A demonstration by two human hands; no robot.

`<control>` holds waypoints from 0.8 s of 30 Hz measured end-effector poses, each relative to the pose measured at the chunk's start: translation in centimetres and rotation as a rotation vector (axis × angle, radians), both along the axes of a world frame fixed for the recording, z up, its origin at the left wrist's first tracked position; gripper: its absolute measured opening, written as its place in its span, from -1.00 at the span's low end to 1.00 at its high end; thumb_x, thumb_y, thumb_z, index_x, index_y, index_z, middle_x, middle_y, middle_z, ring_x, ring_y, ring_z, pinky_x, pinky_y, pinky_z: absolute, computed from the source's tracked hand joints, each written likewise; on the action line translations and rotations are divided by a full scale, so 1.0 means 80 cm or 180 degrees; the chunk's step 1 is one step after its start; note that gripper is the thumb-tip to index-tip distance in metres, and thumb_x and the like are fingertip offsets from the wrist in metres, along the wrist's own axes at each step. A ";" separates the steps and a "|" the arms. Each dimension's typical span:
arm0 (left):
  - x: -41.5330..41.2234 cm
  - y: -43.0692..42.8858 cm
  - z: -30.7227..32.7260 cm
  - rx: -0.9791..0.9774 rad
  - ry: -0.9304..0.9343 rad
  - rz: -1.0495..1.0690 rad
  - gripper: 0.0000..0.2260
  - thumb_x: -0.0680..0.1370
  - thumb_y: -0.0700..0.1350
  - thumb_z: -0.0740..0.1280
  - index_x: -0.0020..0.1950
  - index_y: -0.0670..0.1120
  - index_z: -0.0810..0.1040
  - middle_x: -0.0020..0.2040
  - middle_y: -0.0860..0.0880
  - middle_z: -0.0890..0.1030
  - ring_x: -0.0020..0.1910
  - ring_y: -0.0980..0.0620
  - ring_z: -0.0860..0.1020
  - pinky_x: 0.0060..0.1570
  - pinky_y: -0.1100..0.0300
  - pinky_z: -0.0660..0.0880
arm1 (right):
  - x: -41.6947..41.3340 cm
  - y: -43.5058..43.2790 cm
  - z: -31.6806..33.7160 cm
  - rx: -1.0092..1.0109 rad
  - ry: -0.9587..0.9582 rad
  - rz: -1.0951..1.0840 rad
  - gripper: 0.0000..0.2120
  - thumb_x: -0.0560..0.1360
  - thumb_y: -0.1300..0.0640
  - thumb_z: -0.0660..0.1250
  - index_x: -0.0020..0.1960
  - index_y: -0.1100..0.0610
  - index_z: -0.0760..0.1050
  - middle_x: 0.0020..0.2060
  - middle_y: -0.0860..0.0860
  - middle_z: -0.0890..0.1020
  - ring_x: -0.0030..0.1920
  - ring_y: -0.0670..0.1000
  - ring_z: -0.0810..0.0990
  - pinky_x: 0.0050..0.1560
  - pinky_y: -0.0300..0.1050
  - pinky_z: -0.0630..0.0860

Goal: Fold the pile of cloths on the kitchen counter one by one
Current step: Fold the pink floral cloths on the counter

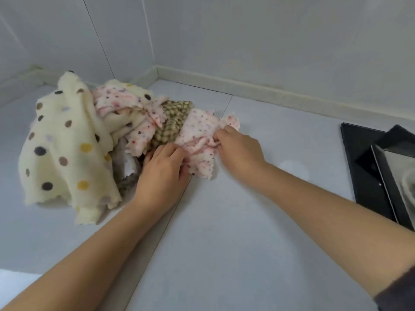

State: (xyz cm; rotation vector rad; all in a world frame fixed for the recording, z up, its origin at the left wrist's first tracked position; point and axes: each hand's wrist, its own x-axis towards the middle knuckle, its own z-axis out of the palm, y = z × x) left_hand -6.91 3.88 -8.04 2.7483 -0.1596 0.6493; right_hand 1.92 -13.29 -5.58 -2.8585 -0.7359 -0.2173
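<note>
A pile of cloths lies heaped on the pale grey kitchen counter, toward the far left, close to the corner of the tiled wall. Its largest piece is a cream polka-dot cloth draped over the left side. A green checked cloth lies at the right of the heap, and a grey cloth shows underneath. On the pile's right edge lies a crumpled pink speckled cloth, partly on the checked cloth and partly on the bare counter. The left hand has its fingers curled at this cloth's near left edge and seems to grip it, though the fingertips are tucked out of sight. The right hand pinches a bunched fold at the cloth's right side. A dark sleeve covers the right forearm. A black hob sits on the counter, well apart at the far right.
</note>
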 end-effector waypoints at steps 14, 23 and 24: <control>-0.062 -0.034 0.012 -0.0286 0.0059 -0.0234 -0.83 0.53 -0.06 0.34 0.05 -0.11 0.48 -0.03 -0.05 0.55 -0.03 -0.11 0.53 -0.11 0.06 0.41 | -0.214 -0.110 0.001 0.1043 -0.0444 -0.0536 -0.91 0.55 0.17 0.18 0.01 0.14 0.42 -0.32 -0.04 0.49 -0.21 0.13 0.47 -0.16 -0.09 0.24; -0.090 -0.037 0.012 -0.0280 -0.0495 -0.0127 -0.86 0.39 -0.31 0.39 -0.08 -0.19 0.63 -0.13 -0.16 0.51 -0.18 -0.18 0.51 -0.25 0.11 0.29 | -0.226 -0.125 -0.012 0.2408 -0.0160 -0.0622 -0.87 0.57 0.17 0.24 -0.03 0.06 0.56 -0.30 -0.10 0.63 -0.28 -0.11 0.55 -0.25 -0.16 0.43; -0.090 -0.037 0.015 -0.0359 -0.0566 -0.0085 -0.89 0.40 -0.30 0.37 -0.10 -0.21 0.62 -0.14 -0.16 0.50 -0.21 -0.17 0.50 -0.28 0.11 0.29 | -0.227 -0.125 -0.012 0.2544 -0.0136 -0.0587 -0.88 0.57 0.17 0.25 -0.07 0.08 0.57 -0.34 -0.08 0.60 -0.35 -0.14 0.49 -0.29 -0.23 0.38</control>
